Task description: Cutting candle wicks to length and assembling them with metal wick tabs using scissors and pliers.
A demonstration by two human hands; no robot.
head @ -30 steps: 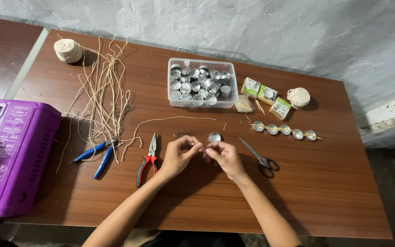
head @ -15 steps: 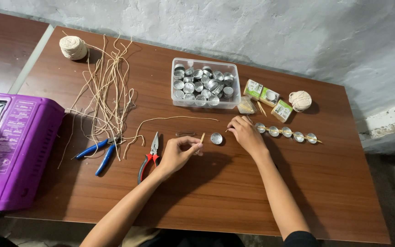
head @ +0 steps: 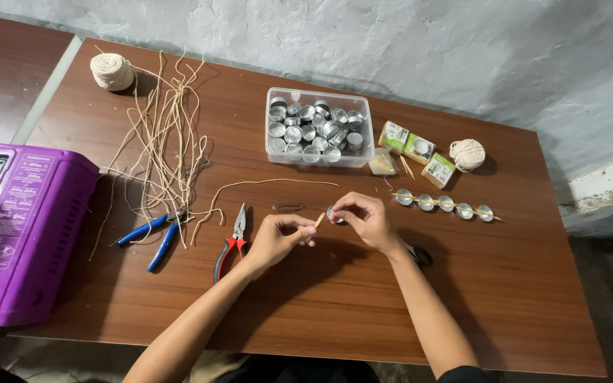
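A person's two bare hands meet over a brown wooden table [head: 505, 298]. The left hand [head: 276, 241] pinches a short wooden stick [head: 318, 220] between thumb and fingertips, its free end tilted up toward the right hand [head: 365, 218]. The right hand's fingers are curled together over a small silver tealight cup [head: 332, 213], which sits on the table just past the stick's tip (whether the fingers actually grip the cup cannot be told).

Left of the hands lie red-handled pliers [head: 232, 240] and blue-handled pliers [head: 154, 235], the latter at the foot of a loose bundle of cut twine strands [head: 166, 128]. A single strand of twine [head: 271, 186] curves across the table just beyond the hands. Behind it stands a clear plastic tub [head: 318, 132] filled with empty silver cups. To the right, a row of five cups [head: 445, 204] lies under a long stick, near three small green-and-white boxes [head: 416, 150] and a ball of twine [head: 467, 154]. A purple appliance [head: 19, 234] fills the left edge.
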